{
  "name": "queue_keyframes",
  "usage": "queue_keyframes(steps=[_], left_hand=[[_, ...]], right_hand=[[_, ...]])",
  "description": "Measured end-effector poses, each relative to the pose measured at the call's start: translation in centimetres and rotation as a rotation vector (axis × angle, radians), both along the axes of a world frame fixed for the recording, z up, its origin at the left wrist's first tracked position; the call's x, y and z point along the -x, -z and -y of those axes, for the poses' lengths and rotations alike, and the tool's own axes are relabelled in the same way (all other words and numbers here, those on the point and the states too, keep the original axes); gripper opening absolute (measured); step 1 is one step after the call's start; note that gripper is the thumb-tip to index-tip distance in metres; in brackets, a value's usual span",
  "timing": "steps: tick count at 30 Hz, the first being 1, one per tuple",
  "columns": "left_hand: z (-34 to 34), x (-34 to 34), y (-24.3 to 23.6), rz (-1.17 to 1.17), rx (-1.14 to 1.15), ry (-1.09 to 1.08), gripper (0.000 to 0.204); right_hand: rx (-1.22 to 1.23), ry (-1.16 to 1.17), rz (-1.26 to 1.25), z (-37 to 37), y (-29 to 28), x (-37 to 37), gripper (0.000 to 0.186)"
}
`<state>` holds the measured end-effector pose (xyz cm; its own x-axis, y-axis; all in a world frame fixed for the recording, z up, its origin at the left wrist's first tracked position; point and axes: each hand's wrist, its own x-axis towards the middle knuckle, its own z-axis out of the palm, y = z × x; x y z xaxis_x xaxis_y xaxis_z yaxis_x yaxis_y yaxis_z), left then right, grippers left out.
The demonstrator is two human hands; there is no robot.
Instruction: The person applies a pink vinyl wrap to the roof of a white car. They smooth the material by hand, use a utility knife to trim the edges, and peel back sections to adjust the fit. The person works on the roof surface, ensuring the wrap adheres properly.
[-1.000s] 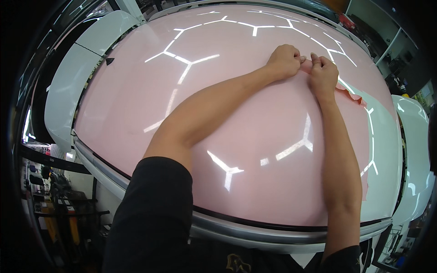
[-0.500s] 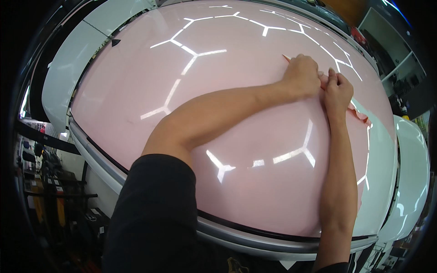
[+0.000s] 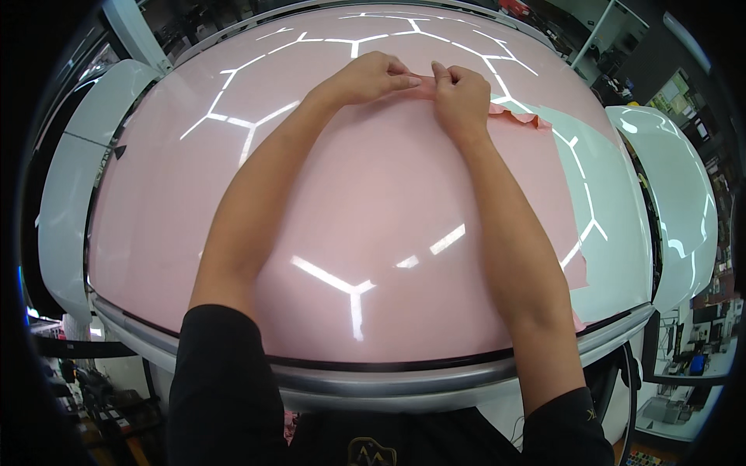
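Observation:
A glossy pink film (image 3: 373, 202) covers most of a pale mint car roof (image 3: 610, 202), and bright ceiling lights reflect in it. Toward the far middle, my left hand (image 3: 373, 78) pinches a raised edge of this film between thumb and fingers. Just to its right, my right hand (image 3: 462, 93) is closed on the same edge, its thumb up. A short stretch of darker pink film spans the small gap between both hands. Beyond my right wrist the film's edge runs on, curled and ruffled, with bare paint beside it.
Silver trim (image 3: 396, 380) runs along the roof's near side, in front of my body. Separate pale panels flank the roof, one at the left (image 3: 89, 202) and one at the right (image 3: 668, 202). Shelves and workshop gear stand around the car.
My view has swung, so the hands now appear farther left and higher. They have drawn slightly apart, with film showing between them. The orange pointed tip beside my left hand no longer shows.

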<state>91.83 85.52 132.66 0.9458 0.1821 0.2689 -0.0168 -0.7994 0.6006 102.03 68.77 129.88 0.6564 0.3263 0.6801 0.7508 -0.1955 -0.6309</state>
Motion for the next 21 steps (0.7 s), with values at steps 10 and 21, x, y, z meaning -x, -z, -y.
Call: queue_keyframes(steps=[10, 21], left_hand=[[-5.2, 2.4, 4.0, 0.206, -0.059, -0.053, 0.028], [-4.3, 1.6, 4.2, 0.211, 0.027, -0.082, 0.023]], right_hand=[[-0.134, 0.099, 0.284, -0.4, -0.4, -0.7, 0.040], [0.623, -0.012, 0.150, -5.4, -0.1, 3.7, 0.025]])
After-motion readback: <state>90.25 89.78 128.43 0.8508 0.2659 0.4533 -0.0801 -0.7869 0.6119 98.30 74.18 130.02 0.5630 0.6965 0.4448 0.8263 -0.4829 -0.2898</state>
